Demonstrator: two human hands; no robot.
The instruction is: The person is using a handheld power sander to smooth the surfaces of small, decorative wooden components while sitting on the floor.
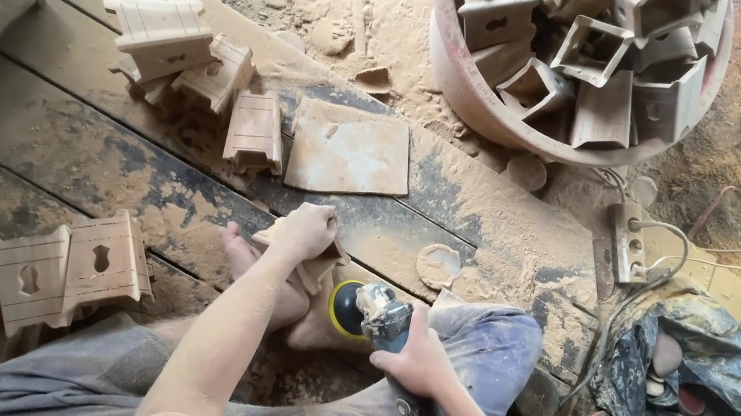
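The left hand (308,228) is closed around a small wooden piece (311,267), pressing it down against the person's bare feet (293,301) on the dusty plank floor (75,156). The right hand (417,360) is wrapped tight around the body of a handheld sander (372,315), whose yellow-rimmed disc (343,307) sits just beside the held piece, on its right and slightly nearer the body; whether disc and wood touch cannot be told. Ahead of the left hand lies one flat square board (350,149), and just left of that a cluster of about four grooved wooden blocks (192,70). Left of the grip and nearer the body lie three more blocks (66,266) with keyhole-shaped cutouts. Far ahead and to the right of the hands stands one round tub (509,111) piled with many similar pieces, too tangled to count. Right of the sander a power strip (627,241) with its cord lies at the plank edge, and one crumpled dark bag (680,380) sits beyond it. Between the held piece and the square board runs a strip of bare plank.
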